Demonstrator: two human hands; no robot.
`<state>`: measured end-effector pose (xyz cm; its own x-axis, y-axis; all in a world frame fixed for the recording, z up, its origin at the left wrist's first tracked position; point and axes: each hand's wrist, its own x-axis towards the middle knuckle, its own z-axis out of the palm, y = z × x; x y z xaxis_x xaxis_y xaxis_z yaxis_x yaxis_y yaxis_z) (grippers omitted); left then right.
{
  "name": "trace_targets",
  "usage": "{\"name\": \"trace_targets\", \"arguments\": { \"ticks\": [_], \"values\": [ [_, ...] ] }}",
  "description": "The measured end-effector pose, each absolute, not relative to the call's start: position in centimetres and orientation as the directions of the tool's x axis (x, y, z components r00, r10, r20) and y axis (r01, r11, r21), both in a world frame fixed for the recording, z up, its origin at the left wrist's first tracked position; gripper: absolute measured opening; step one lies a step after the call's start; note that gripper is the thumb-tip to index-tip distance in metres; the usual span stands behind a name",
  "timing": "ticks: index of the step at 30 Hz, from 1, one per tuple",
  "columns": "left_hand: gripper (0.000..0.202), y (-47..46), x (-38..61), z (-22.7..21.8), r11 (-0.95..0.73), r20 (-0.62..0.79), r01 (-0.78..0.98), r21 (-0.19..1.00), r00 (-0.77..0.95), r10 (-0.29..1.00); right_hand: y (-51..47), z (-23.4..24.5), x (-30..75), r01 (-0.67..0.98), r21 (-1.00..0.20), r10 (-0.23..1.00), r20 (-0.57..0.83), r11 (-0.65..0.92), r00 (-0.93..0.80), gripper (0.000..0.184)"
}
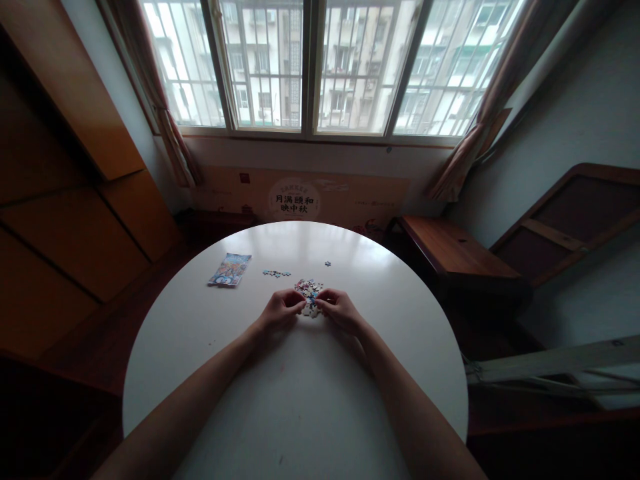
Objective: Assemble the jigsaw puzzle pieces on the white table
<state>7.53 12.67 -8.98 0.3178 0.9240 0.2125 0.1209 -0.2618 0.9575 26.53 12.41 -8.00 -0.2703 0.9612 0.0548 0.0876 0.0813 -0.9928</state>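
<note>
A small heap of jigsaw puzzle pieces [311, 289] lies on the white round table [295, 400]. At the heap's left side my left hand [281, 309] has its thumb and fingers pinched together; what they hold, if anything, is too small to make out. My right hand [341, 308] pinches at the right side, its fingertips by a bluish puzzle piece [313, 301]. Beyond the left hand lies a short row of puzzle pieces [277, 273]. One single puzzle piece [328, 264] sits apart, past the heap. A colourful printed packet [230, 270] rests at the far left.
Past the table's far edge stands a printed board [345, 193] under barred windows [270, 67]. A wooden bench [457, 243] is at the right, with a metal frame [555, 363] nearer. Orange-brown cabinets [70, 233] line the left side.
</note>
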Motion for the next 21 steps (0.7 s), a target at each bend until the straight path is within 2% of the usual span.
{"name": "trace_targets", "arguments": {
  "ticks": [21],
  "values": [
    [0.027, 12.58, 7.52, -8.89, -0.291, 0.234, 0.138, 0.947, 0.327, 0.915, 12.43, -8.01, 26.5, 0.099, -0.99, 0.953, 0.065, 0.098, -0.295, 0.033]
  ]
}}
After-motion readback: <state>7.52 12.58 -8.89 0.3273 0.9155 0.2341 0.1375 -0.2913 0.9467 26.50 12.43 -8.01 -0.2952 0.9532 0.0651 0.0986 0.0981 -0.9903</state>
